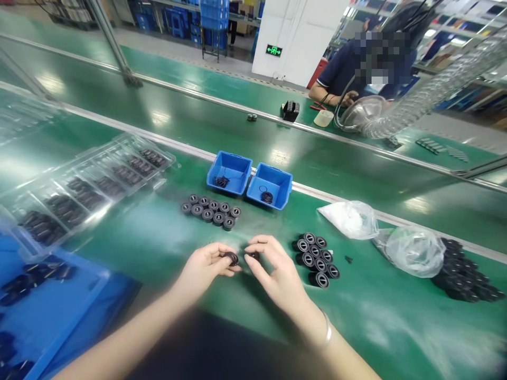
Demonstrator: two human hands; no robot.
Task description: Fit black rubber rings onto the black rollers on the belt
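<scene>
My left hand point(209, 261) is closed over the green table, with several thin black rubber rings point(232, 258) pinched at its fingertips. Just to the right, my right hand point(273, 266) has its thumb and fingers closed on a small dark round part point(254, 255), whose exact kind I cannot make out. A small gap separates the two hands' fingertips. Beyond my left hand stand rows of short black cylinders point(208, 214) with slotted tops. A second group of slotted black cylinders point(317, 258) is right of my right hand.
Two blue bins point(233, 171) with black rings stand ahead. At left are a clear divided tray point(83, 169) of dark parts and a blue crate point(51, 327). Plastic bags point(350, 219) and piled black parts point(467, 274) lie right. Across the table a person point(340, 68) sits near a clear hose point(439, 84).
</scene>
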